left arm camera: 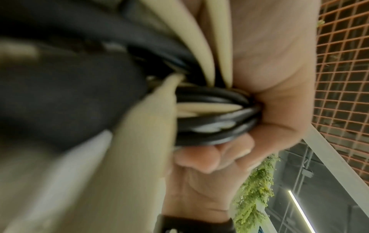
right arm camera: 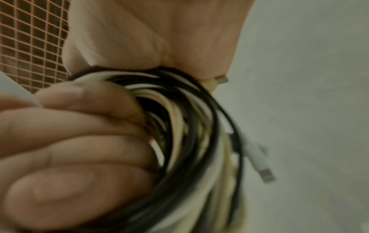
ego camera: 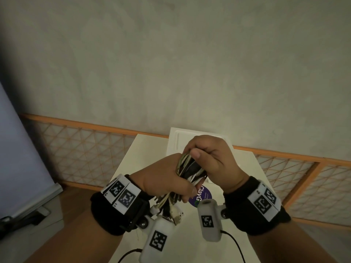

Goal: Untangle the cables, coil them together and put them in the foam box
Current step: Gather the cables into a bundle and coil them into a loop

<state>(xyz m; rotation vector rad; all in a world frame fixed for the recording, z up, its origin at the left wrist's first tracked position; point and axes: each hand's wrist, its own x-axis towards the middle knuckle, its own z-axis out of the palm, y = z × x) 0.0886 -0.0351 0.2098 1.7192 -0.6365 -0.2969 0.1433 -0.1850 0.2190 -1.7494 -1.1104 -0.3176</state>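
1. We hold the coiled cables (ego camera: 187,168), black and cream strands together, in mid-air at lower centre of the head view.
2. Our left hand (ego camera: 163,179) has its fingers clamped round the coil's lower part.
3. Our right hand (ego camera: 210,160) curls fingers and thumb round the top.
4. The white foam box (ego camera: 175,141) sits on the table (ego camera: 131,160) just behind our hands.
5. Loose plug ends (ego camera: 175,213) dangle below the left hand.

Black and cream-white cables (ego camera: 188,168), a white foam box (ego camera: 176,141), an orange lattice fence (ego camera: 79,147).
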